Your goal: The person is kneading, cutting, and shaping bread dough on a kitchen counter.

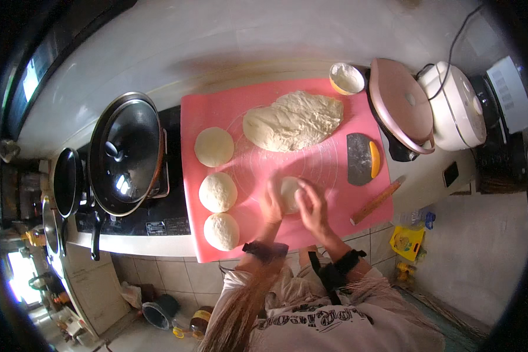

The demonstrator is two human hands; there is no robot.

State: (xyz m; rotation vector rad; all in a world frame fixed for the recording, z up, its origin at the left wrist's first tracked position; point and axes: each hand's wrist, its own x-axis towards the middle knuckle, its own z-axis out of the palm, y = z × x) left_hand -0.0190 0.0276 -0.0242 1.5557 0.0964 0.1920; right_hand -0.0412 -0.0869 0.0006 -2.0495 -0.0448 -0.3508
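Observation:
Between my two hands a round piece of dough (289, 195) rests on the pink silicone mat (264, 240). My left hand (272, 202) cups its left side, and my right hand (311, 204) curves around its right side. Fingers partly cover the piece and look slightly blurred. Three dough balls stand in a column along the mat's left side: a smooth upper one (214, 147), a middle one (218, 192) and a lower one (221, 232). Beyond my hands lies a large uneven mass of dough (292, 121).
Right of the dough mass lie a dark scraper with a yellow handle (360, 159) and a wooden rolling pin (375, 203). A bowl of flour (346, 78) stands near a pink electric griddle (402, 105) and a white rice cooker (453, 105). Leftward, a lidded pan (130, 154) occupies the cooktop (174, 211).

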